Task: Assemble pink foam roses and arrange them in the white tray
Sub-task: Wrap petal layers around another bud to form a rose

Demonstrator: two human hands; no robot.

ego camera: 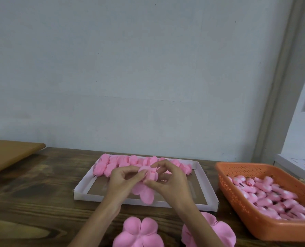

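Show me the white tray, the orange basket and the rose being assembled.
white tray (87,195), head view, near-left wall.
orange basket (237,198), head view, perforated left wall.
rose being assembled (150,174), head view, central bud.

Soft, even, dim light; slight overall blur; edges bowed by wide-angle lens.

The left hand (120,182) and right hand (171,185) pinch a pink rose (148,174) above the white tray (87,196). An orange basket (237,197) sits at three o'clock.
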